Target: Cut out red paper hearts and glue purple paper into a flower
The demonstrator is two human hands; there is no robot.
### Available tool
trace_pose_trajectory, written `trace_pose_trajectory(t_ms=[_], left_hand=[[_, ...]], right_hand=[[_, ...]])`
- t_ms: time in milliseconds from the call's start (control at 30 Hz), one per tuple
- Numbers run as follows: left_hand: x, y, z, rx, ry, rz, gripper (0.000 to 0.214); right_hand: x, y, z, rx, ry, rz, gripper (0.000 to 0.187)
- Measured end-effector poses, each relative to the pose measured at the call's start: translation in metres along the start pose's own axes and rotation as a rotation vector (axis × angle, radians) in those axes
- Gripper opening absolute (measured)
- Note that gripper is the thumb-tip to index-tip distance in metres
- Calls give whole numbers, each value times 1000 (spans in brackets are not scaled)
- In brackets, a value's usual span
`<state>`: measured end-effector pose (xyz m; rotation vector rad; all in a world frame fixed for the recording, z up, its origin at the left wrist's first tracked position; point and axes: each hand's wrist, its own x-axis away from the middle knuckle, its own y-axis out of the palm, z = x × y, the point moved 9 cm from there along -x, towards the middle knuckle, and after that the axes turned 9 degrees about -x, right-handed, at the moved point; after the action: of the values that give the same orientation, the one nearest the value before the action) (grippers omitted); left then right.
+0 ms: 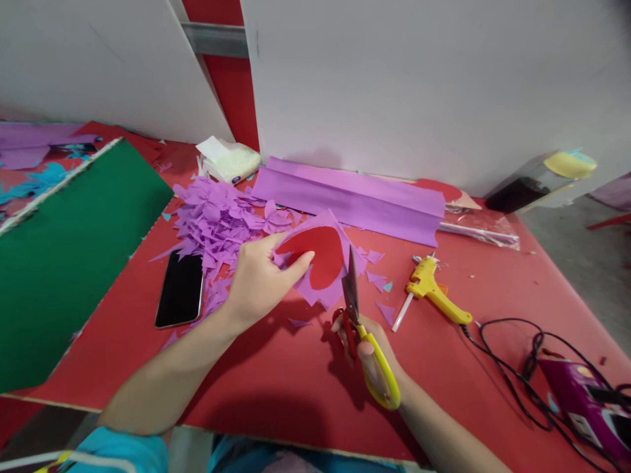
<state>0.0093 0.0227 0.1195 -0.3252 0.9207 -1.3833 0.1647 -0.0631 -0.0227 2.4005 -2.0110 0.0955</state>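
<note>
My left hand (261, 276) pinches a red paper petal shape (323, 259) flat against a piece of purple paper (315, 295), thumb on top. Purple margins show around the red shape. In my right hand (374, 351) are scissors (351, 289) with one yellow and one red handle, the blades pointing up and away from me. The blades stand at the right edge of the purple paper; whether they touch it I cannot tell. A heap of cut purple petals (217, 217) lies just beyond my left hand.
A black phone (180, 289) lies left of my arm, beside a green board (83, 263). Folded purple paper (350, 200) and a tissue pack (229, 161) lie along the white panel. Right are a yellow glue gun (436, 289), its black cord (513, 378), a purple box (584, 407) and a bottle (542, 180).
</note>
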Motion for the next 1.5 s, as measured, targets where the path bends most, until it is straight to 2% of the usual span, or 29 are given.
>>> trace_pose_trajectory(t_ms=[633,1500], left_hand=[[-1,1,-4,14,-34,-15,13],[-1,0,-2,59,-40,-20,15]], right_hand=[[4,-1,3,-73,76,69,77],[4,-3,-3,-72,89,110,72]])
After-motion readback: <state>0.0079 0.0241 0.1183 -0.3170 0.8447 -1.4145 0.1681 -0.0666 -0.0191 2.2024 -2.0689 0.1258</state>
